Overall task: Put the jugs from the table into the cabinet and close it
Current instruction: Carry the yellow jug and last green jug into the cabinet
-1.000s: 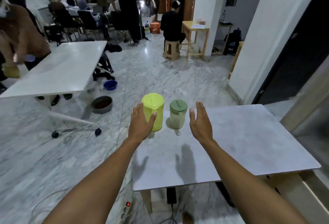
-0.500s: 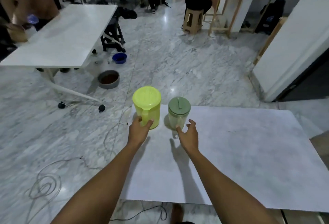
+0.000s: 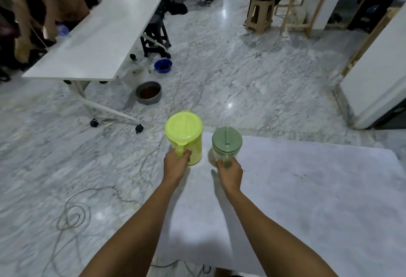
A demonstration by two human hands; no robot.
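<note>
A yellow-green jug (image 3: pixel 185 135) with a matching lid stands at the far left corner of the grey table (image 3: pixel 307 199). My left hand (image 3: pixel 175 164) is wrapped around its handle. To its right stands a smaller clear jug (image 3: pixel 226 144) with a dull green lid. My right hand (image 3: pixel 230 172) is closed on that jug's handle. Both jugs stand upright on the table top. No cabinet shows in this view.
Left of the table lies marble floor with a coiled cable (image 3: pixel 72 217). Beyond stand a white wheeled table (image 3: pixel 94 41), a grey bowl (image 3: pixel 149 92) and a blue bowl (image 3: pixel 163 65). A white wall corner (image 3: pixel 373 92) rises at right. People and stools are at the back.
Both hands have closed on the jug handles; half a second ago my right hand was still open short of the smaller jug. The camera has tilted further down.
</note>
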